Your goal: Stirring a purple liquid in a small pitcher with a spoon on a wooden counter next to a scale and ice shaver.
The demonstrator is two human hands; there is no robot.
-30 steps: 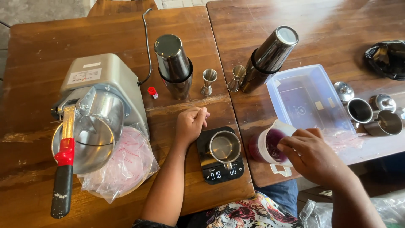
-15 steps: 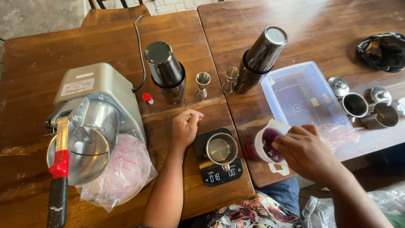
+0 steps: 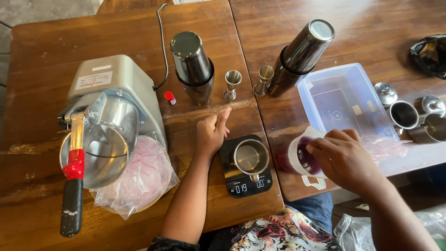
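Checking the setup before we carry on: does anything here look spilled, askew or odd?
No spill shows. The white jug of purple liquid sits tipped under the right hand, at the table edge. The steel cup stands squarely on the scale.

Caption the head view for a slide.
Right hand on a purple-filled jug; left hand beside a scale.

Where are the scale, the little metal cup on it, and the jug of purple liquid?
scale (image 3: 246,187): head view, on its lit display.
metal cup (image 3: 251,157): head view, on its inside bottom.
jug (image 3: 293,157): head view, on its white wall.
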